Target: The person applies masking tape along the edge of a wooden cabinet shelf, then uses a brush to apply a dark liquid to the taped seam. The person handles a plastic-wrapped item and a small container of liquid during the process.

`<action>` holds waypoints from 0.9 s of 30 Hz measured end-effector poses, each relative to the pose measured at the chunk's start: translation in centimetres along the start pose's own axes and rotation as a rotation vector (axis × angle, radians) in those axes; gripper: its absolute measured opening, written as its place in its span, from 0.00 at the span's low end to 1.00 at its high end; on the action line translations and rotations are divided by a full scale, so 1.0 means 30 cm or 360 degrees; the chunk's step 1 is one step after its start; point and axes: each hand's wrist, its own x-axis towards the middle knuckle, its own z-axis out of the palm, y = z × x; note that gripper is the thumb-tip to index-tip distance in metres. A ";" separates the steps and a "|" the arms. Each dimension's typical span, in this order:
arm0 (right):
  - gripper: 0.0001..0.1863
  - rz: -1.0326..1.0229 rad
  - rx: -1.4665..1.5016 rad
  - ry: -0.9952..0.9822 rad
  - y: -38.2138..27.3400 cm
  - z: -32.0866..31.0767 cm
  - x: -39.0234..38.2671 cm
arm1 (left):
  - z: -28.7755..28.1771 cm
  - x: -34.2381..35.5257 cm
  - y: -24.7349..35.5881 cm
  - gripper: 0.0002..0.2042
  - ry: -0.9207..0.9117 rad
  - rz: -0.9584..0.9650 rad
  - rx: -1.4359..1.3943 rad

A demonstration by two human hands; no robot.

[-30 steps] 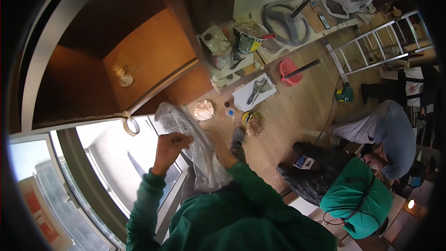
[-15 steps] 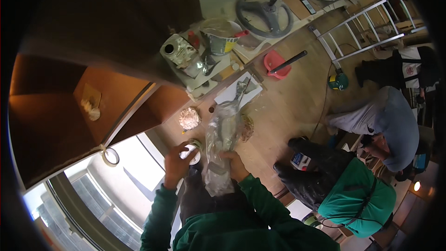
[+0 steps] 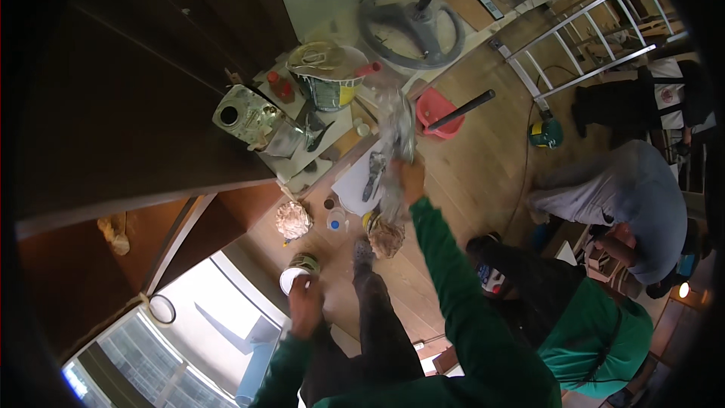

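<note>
My right hand (image 3: 409,178) is extended forward, closed around a long, crumpled bundle of translucent plastic (image 3: 396,125), which is blurred. My left hand (image 3: 305,306), lower down, has curled fingers over a white-rimmed can (image 3: 291,278) in my view; whether it touches or holds anything is unclear. Beyond, on the wooden floor, are a crumpled pale round bundle (image 3: 293,221), a small blue-dotted container (image 3: 336,219), a white board (image 3: 355,185) with a dirty tool (image 3: 374,174) on it, and a yellow container with brown crumpled material (image 3: 385,236).
A dark cabinet (image 3: 136,91) borders the left. A ledge ahead holds a bucket (image 3: 331,87), a metal can (image 3: 245,117) and a grey hose (image 3: 368,26). A red dustpan (image 3: 439,115) and a ladder (image 3: 574,38) lie beyond. Three people (image 3: 596,332) crowd the right side.
My right hand has moved up and forward with the plastic bundle, toward the ledge. My left hand has left the bundle and moved down. The view has shifted, showing more of the ledge.
</note>
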 end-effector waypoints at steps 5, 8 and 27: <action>0.32 -0.0621 -0.0553 0.0420 -0.272 0.078 0.538 | -0.169 -0.087 -0.403 0.04 0.0159 -0.0068 0.0265; 0.51 -0.0922 -0.1138 0.0204 -0.386 0.201 0.584 | -0.169 -0.152 -0.415 0.09 0.0358 -0.0651 -0.0525; 0.19 0.1256 0.1529 -0.1217 0.070 0.099 -0.761 | 0.104 0.271 -0.165 0.11 0.0249 -0.0317 -0.1155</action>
